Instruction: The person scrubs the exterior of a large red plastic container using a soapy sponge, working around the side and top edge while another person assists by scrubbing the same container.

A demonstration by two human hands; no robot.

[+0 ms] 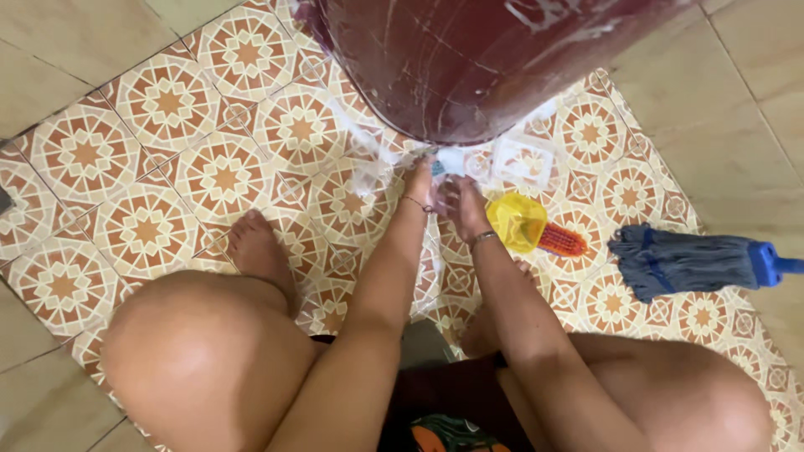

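— Two hands are meeting low on the patterned tile floor (159,109), aren't they? What are they working on?

— Yes. The person is squatting, and the left hand (419,182) and right hand (463,208) are coming together on a small pale blue-and-white piece (448,161), which is lying right at the foot of the big maroon drum (469,67). It is too small to tell whether it is a cloth or a sponge.

— How are the fingers sitting?

— The left fingers are bunching onto the near edge of the piece, pinching it. The right fingers are curling in beside it, but I cannot tell whether they are gripping it or only resting against it.

— So which step would you say is in hand?

— Going by the soapy streaks running over the drum and the wet film spreading on the tiles, I am judging this as the middle of a scrub, with the hands readying the piece just below the drum's wall.

— And what is lying around?

— A yellow brush (528,224) with orange bristles is lying just beside the right wrist, a clear square tray (523,159) is sitting near the drum, and a blue mop head (687,261) is resting well apart on the right.

— What would a next move be asking for?

— A firm hold with both hands on that slippery piece, and steady footing, since the bare feet are standing on wet tile.
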